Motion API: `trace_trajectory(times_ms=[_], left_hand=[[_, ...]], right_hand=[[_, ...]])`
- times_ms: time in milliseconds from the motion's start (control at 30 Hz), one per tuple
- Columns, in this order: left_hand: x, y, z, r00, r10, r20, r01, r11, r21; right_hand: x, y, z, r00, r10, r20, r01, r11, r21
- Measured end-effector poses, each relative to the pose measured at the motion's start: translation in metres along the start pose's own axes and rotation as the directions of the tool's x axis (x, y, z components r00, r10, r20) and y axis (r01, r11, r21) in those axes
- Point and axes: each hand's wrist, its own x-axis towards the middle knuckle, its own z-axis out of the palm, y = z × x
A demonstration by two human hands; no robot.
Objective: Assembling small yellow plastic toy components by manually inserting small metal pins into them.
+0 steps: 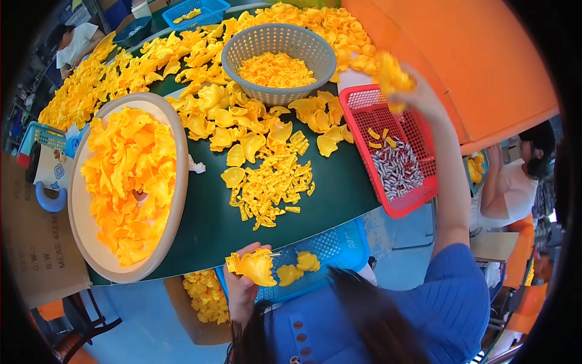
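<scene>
Close to my body, my left hand (242, 292) grips a yellow plastic part (257, 267) with a thin metal pin sticking out at its right side. My right hand (419, 97) is stretched out over the far end of a red basket (397, 211), its fingers closed around a yellow curved plastic piece (393, 79), slightly blurred. Small silver metal cylinders (397, 167) and a few small yellow pieces lie in that basket. On the green table, a heap of small yellow strips (273, 185) lies between the hands, with curved yellow shells (221, 115) behind it.
A grey basket (279, 94) of small yellow pieces stands at the back. A beige basin (182, 200) full of yellow parts leans at the left. Below the table edge is a blue basket (345, 246). An orange panel (473, 60) rises at right. Other people (509, 188) sit nearby.
</scene>
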Motion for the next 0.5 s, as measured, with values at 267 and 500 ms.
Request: trace_trajectory(times_ms=[267,500], left_hand=[[-0.002,0.000,-0.002,1.000,0.002,0.014,-0.002,1.000,-0.008],[-0.011,0.005,-0.003,0.996,-0.021,-0.090,0.028,0.996,0.084]], right_hand=[[-0.034,0.024,-0.003,0.926,0.016,0.377,0.297,0.584,-0.755],[0.155,-0.001,0.010,0.992,-0.124,0.022,0.102,0.689,-0.717]])
